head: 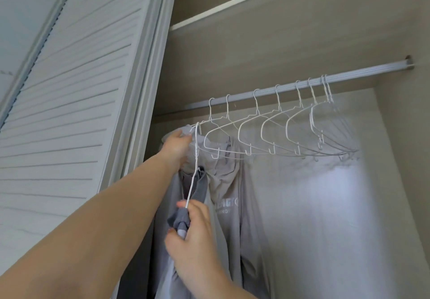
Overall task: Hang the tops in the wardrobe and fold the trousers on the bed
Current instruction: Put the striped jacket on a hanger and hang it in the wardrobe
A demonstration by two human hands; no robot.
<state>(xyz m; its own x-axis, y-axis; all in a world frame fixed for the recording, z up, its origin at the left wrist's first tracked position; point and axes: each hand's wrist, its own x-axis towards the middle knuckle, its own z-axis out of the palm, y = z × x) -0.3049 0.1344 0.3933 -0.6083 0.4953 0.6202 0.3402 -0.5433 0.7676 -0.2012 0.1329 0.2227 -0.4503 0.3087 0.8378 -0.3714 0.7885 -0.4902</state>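
A light grey hooded top (229, 196) with pale lettering hangs at the left end of the wardrobe rail (302, 87). My left hand (175, 146) reaches up and grips pale grey fabric near the top of a white wire hanger (195, 159), whose hook is off the rail. Lower down, my right hand (195, 240) pinches the hanger's wire together with a darker grey garment (186, 215) bunched on it. The garment's lower part hangs down behind my arms and is partly hidden.
Several bare white wire hangers (274, 126) hang along the rail to the right. A white louvred sliding door (76, 103) stands close on the left. A shelf (232, 3) runs above the rail. The wardrobe's back wall (325, 205) is lit at the right.
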